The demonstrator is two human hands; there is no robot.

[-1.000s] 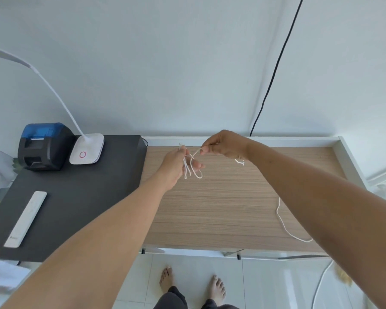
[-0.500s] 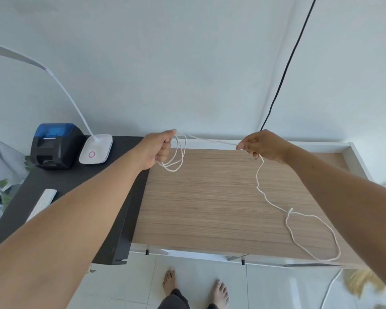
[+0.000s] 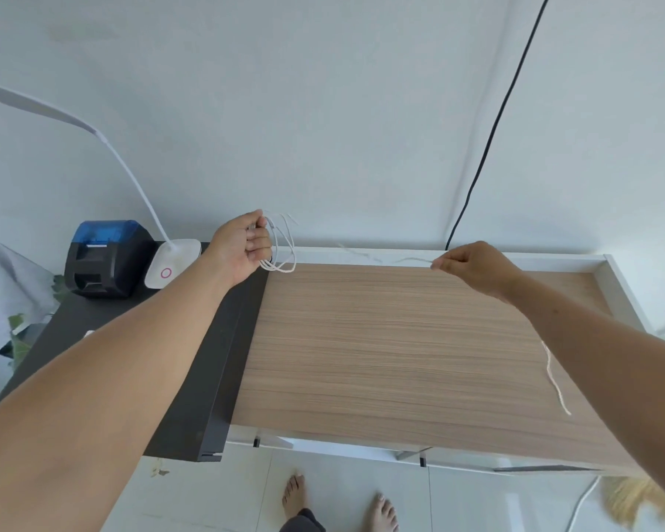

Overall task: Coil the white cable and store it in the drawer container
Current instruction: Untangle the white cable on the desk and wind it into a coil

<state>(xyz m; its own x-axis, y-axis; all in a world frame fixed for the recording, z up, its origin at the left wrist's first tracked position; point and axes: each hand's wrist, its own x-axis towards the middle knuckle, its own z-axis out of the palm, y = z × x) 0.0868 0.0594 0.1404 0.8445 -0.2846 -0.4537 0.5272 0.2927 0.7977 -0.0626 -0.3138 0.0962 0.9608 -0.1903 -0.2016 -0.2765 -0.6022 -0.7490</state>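
The table (image 3: 400,351) is standing against the wall, with a lower desk (image 3: 93,328) adjoining it on the left. A printer (image 3: 106,259) is sitting at the back of the desk, and a lamp (image 3: 171,259) is standing just to its right. The left hand (image 3: 242,249) is hovering over the table's back left corner, holding loops of the cable (image 3: 283,247). The right hand (image 3: 473,264) is hovering over the back edge, well to the right, pinching the cable stretched between them. A loose end is trailing on the table at the right.

Bare forearms, bare feet, dark trousers
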